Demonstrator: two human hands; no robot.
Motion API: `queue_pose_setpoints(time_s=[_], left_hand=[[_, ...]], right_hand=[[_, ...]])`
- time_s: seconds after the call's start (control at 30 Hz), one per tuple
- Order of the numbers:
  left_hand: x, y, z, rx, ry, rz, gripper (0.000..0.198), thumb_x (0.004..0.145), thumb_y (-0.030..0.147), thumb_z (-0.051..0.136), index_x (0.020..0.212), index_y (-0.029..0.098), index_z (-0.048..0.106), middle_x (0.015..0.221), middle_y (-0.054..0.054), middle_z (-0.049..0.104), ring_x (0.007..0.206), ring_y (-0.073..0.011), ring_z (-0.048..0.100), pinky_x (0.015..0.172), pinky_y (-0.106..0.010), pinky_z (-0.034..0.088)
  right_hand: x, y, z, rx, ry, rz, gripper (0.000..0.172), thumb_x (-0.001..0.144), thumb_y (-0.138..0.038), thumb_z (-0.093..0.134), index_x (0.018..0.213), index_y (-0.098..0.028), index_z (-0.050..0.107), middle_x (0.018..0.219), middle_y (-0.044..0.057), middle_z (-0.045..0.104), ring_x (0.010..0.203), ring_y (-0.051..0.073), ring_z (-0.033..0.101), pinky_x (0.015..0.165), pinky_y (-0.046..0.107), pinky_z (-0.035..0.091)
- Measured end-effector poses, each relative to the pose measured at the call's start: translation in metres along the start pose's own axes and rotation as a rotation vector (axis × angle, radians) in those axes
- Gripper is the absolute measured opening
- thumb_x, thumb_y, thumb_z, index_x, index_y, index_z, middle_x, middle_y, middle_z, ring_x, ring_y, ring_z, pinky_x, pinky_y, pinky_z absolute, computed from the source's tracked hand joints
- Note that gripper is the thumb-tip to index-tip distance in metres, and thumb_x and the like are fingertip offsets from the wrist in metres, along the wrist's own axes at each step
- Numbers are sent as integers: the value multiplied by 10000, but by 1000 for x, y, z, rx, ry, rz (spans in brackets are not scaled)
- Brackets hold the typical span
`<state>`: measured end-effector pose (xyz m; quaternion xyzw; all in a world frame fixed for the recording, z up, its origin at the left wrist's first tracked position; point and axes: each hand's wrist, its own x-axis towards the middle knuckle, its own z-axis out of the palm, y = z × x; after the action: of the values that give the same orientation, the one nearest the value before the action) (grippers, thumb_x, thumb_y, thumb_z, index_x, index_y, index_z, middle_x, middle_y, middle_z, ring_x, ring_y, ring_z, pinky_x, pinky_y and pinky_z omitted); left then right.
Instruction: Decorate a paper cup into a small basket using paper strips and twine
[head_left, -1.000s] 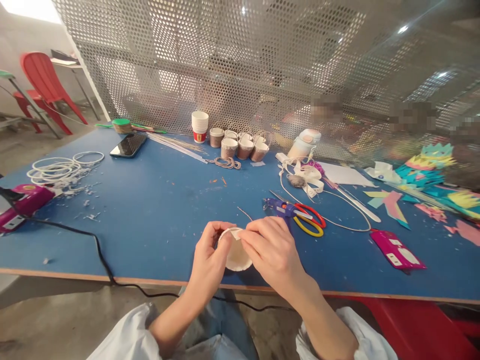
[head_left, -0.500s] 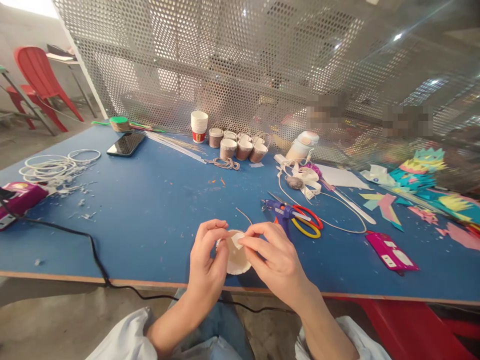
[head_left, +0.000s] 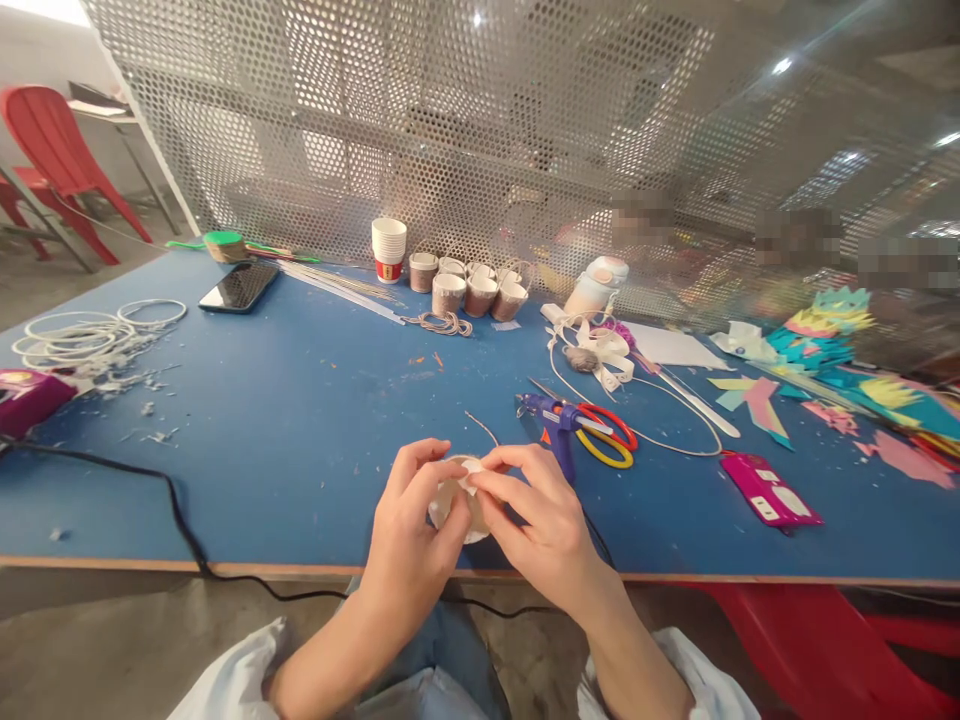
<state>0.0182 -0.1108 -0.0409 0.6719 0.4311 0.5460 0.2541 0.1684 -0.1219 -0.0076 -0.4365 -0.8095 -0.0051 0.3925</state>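
Note:
My left hand and my right hand meet over a pale paper cup near the table's front edge. Their fingertips close on a small white piece of paper at the cup's far rim. The thumb of my left hand reaches over the cup's opening. Fingers cover much of the cup, so its outer side is hidden. A thin cord sticks out behind it. Just right of my right hand lie a purple glue gun and scissors with red and yellow handles.
Several brown-wrapped cups and a stack of white cups stand by the perforated screen. A phone and coiled white cord lie left. A magenta pouch-like item sits right. A black cable crosses the front edge.
The left thumb has moved inward over the cup's opening, and both hands' fingertips are closer together at the white piece. The whole view has shifted slightly.

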Motion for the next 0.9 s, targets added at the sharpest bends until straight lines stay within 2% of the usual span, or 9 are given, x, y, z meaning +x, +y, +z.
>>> queue_pose_setpoints(time_s=[0.17, 0.3, 0.4, 0.47, 0.53, 0.6, 0.67, 0.73, 0.9], left_hand=[[4, 0, 0, -27, 18, -26, 132, 825, 140, 529, 794, 214, 633, 976, -66, 610, 925, -196, 634, 747, -297, 519], [0, 0, -1, -11, 14, -42, 130, 798, 123, 543, 785, 220, 629, 976, -56, 616, 914, -194, 627, 760, -295, 502], [-2, -1, -2, -7, -6, -69, 125, 797, 131, 546, 782, 226, 626, 985, -50, 617, 905, -191, 625, 727, -284, 495], [-3, -1, -2, -8, -16, -79, 119, 805, 140, 545, 782, 226, 623, 987, -49, 614, 899, -186, 623, 710, -277, 489], [-4, -1, -1, -15, -21, -84, 116, 815, 147, 542, 788, 225, 623, 997, -49, 611, 902, -182, 622, 708, -274, 487], [-4, -1, 0, -21, -22, -86, 120, 825, 149, 535, 800, 224, 626, 1015, -53, 609, 919, -182, 623, 721, -277, 489], [-5, 0, 1, -18, -10, -76, 126, 830, 148, 531, 806, 220, 631, 1025, -59, 608, 940, -186, 624, 746, -285, 492], [-6, 0, 1, -9, 2, -57, 130, 835, 150, 533, 820, 215, 645, 1034, -67, 608, 966, -193, 622, 778, -295, 491], [-4, -1, 1, 13, -3, -35, 153, 883, 206, 530, 837, 209, 676, 1044, -71, 631, 956, -181, 625, 777, -279, 485]], right_hand=[[-8, -3, -3, 94, 46, 60, 263, 873, -81, 559, 1075, -228, 640, 1030, 78, 647, 949, 199, 624, 826, 387, 529], [-32, 13, -16, 68, 297, 197, 220, 868, -88, 570, 1018, -228, 646, 1000, 74, 660, 929, 205, 632, 812, 380, 525], [-48, 39, -28, -67, 462, 424, 66, 879, -217, 585, 901, -210, 647, 899, 71, 663, 853, 212, 633, 784, 389, 521], [-51, 58, -33, -126, 423, 635, 172, 836, -352, 629, 902, -193, 641, 865, 75, 669, 793, 216, 637, 758, 400, 526], [-46, 74, -34, -72, 289, 804, 336, 776, -457, 659, 959, -175, 638, 930, 101, 687, 813, 231, 649, 759, 413, 530], [-35, 84, -31, 45, 107, 877, 414, 777, -483, 631, 1041, -164, 632, 985, 110, 696, 850, 236, 656, 768, 403, 528], [-24, 91, -25, 98, -24, 892, 401, 794, -464, 602, 1053, -159, 638, 945, 93, 705, 846, 234, 656, 781, 394, 516], [-17, 97, -19, 76, -65, 899, 358, 787, -447, 601, 982, -153, 659, 833, 74, 699, 793, 241, 650, 768, 400, 504], [-18, 109, -8, 44, -20, 925, 276, 755, -411, 595, 830, -152, 657, 584, 29, 617, 595, 235, 613, 628, 383, 496]])
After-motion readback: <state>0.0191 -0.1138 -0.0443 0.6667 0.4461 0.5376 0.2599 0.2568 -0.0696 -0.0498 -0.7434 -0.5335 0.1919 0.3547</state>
